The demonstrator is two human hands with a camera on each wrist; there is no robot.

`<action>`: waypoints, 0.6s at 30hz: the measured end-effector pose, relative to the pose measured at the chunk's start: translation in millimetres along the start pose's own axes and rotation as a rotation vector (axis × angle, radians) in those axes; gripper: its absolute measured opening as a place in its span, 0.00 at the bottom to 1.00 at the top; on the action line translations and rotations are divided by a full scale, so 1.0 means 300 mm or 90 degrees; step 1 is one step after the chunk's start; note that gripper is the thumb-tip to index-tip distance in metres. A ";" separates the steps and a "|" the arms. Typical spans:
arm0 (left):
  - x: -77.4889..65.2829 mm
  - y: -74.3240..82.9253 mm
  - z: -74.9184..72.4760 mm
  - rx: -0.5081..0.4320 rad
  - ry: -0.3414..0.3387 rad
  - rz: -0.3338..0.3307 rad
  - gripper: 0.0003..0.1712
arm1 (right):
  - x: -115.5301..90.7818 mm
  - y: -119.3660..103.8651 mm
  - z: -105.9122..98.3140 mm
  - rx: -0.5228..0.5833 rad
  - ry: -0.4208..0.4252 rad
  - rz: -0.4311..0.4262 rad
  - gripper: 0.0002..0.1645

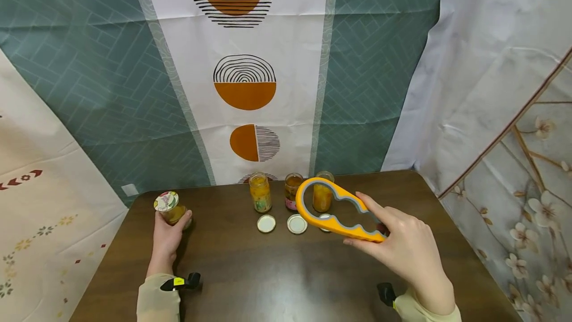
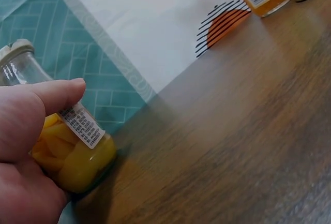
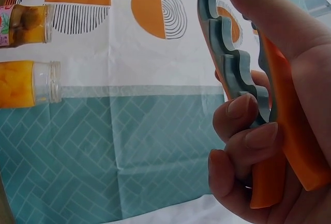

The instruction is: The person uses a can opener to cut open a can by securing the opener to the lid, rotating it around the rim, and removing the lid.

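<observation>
At the left of the table, my left hand (image 1: pixel 166 242) grips a glass jar (image 2: pixel 85 164) of yellow fruit pieces, its thumb lying across the side by a white printed label. A patterned lid (image 1: pixel 166 201) sits on that jar. My right hand (image 1: pixel 408 242) holds an orange jar opener (image 1: pixel 357 233) with grey scalloped inner edges by its two handle ends. Raised over the right of the table, the opener overlaps the back jars in the head view. In the right wrist view several fingertips (image 3: pixel 261 136) curl round the handles.
Along the back edge stand three lidless jars: one of orange-yellow food (image 1: pixel 261 194), one darker (image 1: pixel 292 189), one yellow (image 1: pixel 322 197). Before them lie three loose lids, one at left (image 1: pixel 266 223), one mid (image 1: pixel 297 224), one partly hidden. Patterned cloth (image 1: pixel 250 39) hangs behind the table (image 1: pixel 250 272).
</observation>
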State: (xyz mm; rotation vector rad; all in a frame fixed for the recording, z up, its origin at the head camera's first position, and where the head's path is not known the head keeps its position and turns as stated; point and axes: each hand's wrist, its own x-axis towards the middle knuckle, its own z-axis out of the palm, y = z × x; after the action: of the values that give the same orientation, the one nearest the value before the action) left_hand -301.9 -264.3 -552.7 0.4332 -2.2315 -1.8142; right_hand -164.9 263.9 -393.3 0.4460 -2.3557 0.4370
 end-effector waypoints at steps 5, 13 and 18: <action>0.008 0.000 0.002 -0.015 -0.012 0.000 0.50 | 0.002 0.001 -0.001 -0.001 -0.001 -0.003 0.54; 0.010 0.025 0.002 -0.040 -0.004 0.003 0.49 | 0.011 -0.003 0.005 0.001 -0.001 -0.008 0.54; 0.004 0.066 0.006 -0.078 -0.009 0.033 0.48 | 0.012 -0.005 0.014 0.003 -0.007 -0.008 0.53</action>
State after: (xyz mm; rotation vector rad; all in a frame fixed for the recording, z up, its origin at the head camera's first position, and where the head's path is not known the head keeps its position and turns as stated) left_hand -305.4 -259.4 -533.6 0.3366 -2.1056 -1.9198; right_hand -169.1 260.3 -393.5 0.4658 -2.3612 0.4362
